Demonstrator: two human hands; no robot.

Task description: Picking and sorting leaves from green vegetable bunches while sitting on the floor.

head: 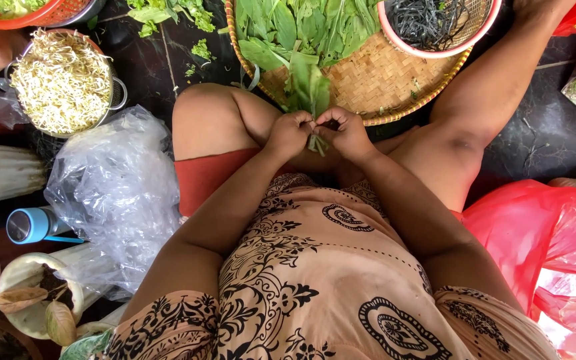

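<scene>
I sit on a dark tiled floor with my knees apart. My left hand (290,132) and my right hand (347,131) meet in front of me, both pinched on a small bunch of green leafy stems (311,90). The leaves rise above my fingers and the stem ends hang below them. Just beyond my hands lies a round woven tray (381,80) heaped with loose green leaves (301,27).
A pink basket (435,48) of dark strands rests on the tray's far right. A metal pot of bean sprouts (61,80) stands at the left, with a clear plastic bag (118,190) and a blue-capped bottle (31,225) nearer. A red plastic bag (541,247) lies at right.
</scene>
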